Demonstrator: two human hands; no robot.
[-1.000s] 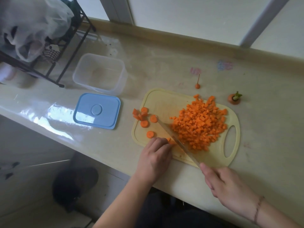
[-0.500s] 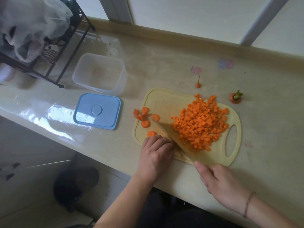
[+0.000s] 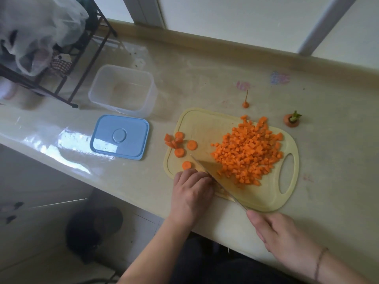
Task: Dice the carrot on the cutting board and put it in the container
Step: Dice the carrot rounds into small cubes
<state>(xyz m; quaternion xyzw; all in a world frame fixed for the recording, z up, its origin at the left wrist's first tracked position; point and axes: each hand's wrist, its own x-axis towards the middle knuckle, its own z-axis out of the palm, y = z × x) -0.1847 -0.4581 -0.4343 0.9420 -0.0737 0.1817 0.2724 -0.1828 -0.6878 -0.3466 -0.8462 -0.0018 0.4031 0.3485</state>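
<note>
right hand (image 3: 283, 238) grips the knife (image 3: 213, 173); left hand (image 3: 191, 192) curls over a hidden carrot piece.
carrot cubes (image 3: 248, 154) are light, stiff (they scatter easily), so better scoop them together into the container (image 3: 123, 89).

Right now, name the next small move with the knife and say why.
Probably bring the knife down beside the left hand: the blade sits at its fingers, which seem to cover a piece on the cutting board. Whole carrot rounds remain uncut, and the container holds no carrot.

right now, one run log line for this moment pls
stage: dicing | right hand: grips knife | left hand: steadies carrot on cutting board | diced pile: on board | container: empty, lid off
</note>
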